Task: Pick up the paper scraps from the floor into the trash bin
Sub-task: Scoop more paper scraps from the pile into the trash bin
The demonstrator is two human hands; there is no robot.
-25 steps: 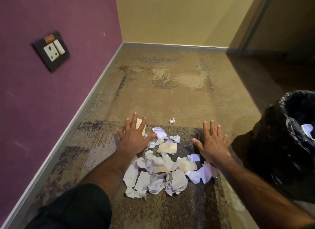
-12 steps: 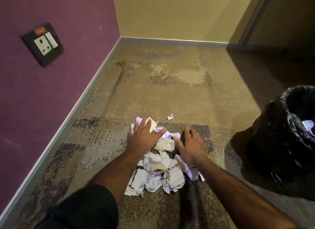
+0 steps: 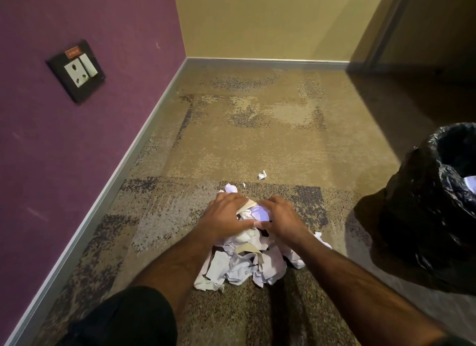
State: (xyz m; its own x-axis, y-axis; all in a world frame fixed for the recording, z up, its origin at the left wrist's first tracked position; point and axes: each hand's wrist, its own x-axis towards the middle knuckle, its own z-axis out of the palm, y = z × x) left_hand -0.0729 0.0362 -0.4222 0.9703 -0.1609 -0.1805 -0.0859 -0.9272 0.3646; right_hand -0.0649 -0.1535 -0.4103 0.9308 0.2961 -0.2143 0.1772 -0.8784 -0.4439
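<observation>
While the paper scraps (image 3: 247, 258) lay heaped on the carpeted floor (image 3: 257, 144), the left hand (image 3: 228, 218) and right hand (image 3: 280, 218) pressed in on the far end of the heap, each grip curled onto crumpled paper. One stray scrap (image 3: 262, 175) sat farther off. The black-lined trash bin (image 3: 422, 211) stood to the right.

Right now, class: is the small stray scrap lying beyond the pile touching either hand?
Apart. The head view shows the stray scrap alone on bare carpet, beyond the left hand and right hand.
</observation>
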